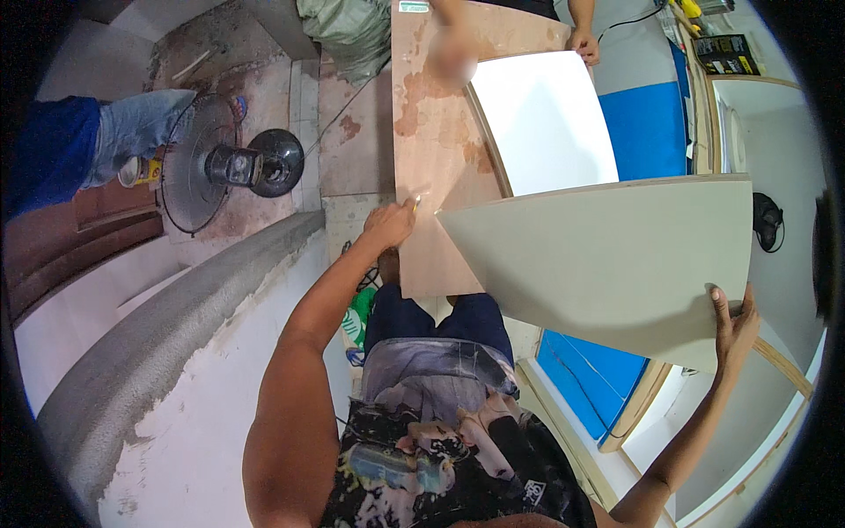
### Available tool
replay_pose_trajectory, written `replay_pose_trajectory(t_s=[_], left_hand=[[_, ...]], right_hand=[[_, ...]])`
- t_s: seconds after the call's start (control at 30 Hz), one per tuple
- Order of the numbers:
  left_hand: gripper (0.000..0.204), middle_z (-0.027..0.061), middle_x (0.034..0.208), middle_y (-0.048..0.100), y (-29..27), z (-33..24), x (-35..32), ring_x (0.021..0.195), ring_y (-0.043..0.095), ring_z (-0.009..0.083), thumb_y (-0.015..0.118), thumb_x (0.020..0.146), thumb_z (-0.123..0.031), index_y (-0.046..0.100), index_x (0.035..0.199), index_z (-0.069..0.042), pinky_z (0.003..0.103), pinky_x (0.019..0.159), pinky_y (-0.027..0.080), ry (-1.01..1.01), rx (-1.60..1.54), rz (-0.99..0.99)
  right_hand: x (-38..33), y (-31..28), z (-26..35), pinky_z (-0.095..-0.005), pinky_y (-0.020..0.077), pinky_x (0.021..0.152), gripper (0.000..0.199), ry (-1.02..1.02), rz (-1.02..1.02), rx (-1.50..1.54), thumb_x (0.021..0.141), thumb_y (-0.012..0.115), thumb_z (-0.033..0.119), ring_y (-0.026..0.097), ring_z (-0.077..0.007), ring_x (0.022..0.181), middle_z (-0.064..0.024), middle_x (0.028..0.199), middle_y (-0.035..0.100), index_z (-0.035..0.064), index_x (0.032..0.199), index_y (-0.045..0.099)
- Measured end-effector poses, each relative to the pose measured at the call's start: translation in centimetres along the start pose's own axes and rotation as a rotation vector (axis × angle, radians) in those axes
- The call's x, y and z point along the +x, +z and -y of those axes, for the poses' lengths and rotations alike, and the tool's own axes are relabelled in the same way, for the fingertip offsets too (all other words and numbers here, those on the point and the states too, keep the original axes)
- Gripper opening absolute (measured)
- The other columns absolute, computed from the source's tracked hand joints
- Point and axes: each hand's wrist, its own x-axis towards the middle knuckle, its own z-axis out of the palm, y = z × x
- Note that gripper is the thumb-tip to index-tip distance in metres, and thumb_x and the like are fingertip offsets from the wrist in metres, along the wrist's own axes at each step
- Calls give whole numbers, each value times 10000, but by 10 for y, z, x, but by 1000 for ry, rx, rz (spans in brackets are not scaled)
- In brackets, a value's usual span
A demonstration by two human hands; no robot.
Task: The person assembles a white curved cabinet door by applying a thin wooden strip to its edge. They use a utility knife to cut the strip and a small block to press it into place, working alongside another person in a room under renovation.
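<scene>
My right hand (736,327) grips the right edge of a large grey-beige panel (607,260), its thumb lying on the face. The panel stands tilted over a wooden tabletop (440,255), one corner near the tabletop's middle. My left hand (390,225) is closed at the tabletop's left edge. A small whitish and yellow tip (415,204) shows at its fingers; what it belongs to is too small to make out. Beyond the panel, a white board (550,123) with a wooden edge lies on the tabletop.
Across the tabletop, a co-worker's hand (583,46) touches the white board's far corner. A black fan (233,165) stands on the left, near another person's legs (136,132). A rough low wall (202,308) runs along my left. Blue sheeting (647,132) and wooden frames (700,114) are at right.
</scene>
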Motion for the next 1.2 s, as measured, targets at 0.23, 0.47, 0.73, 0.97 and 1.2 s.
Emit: replay_pose_trajectory(t_s=[0.23, 0.47, 0.73, 0.97, 1.2], left_hand=[[519, 197, 1215, 508, -27, -27, 106, 1052, 563, 373, 501, 875, -110, 418, 1385, -159, 490, 885, 454, 167, 239, -497], [216, 144, 1099, 584, 51, -15, 63, 1044, 558, 340, 570, 846, -169, 628, 1028, -68, 455, 881, 445, 166, -308, -757], [239, 188, 967, 651, 163, 56, -1, 944, 607, 380, 549, 880, -230, 646, 929, -17, 462, 823, 481, -514, -654, -755], [373, 200, 1007, 662, 166, 93, -22, 1006, 607, 371, 558, 887, -370, 663, 967, -22, 444, 881, 468, -497, -708, -517], [398, 164, 1026, 678, 208, 133, -6, 1029, 618, 305, 591, 870, -374, 665, 1068, -37, 391, 880, 475, -354, -1053, -394]], right_hand=[[-12, -3, -10, -319, 443, 621, 526, -135, -81, 237, 758, 777, 397, 497, -176, 688, -110, 744, 587, -64, 888, 559], [-61, 10, -57, -312, 423, 692, 505, -296, -351, 340, 626, 879, 173, 478, -193, 753, -79, 836, 535, -41, 922, 530], [-137, -59, 60, -255, 215, 506, 499, -335, -79, 189, 580, 885, 355, 330, -99, 573, 32, 623, 373, 72, 656, 480], [-148, -74, 93, -264, 186, 452, 540, -629, -157, 110, 542, 860, 489, 328, -86, 504, 40, 593, 400, 90, 655, 514], [-143, -67, 120, -271, 205, 463, 551, -684, -106, 170, 511, 879, 462, 341, -92, 523, 39, 602, 397, 73, 672, 523]])
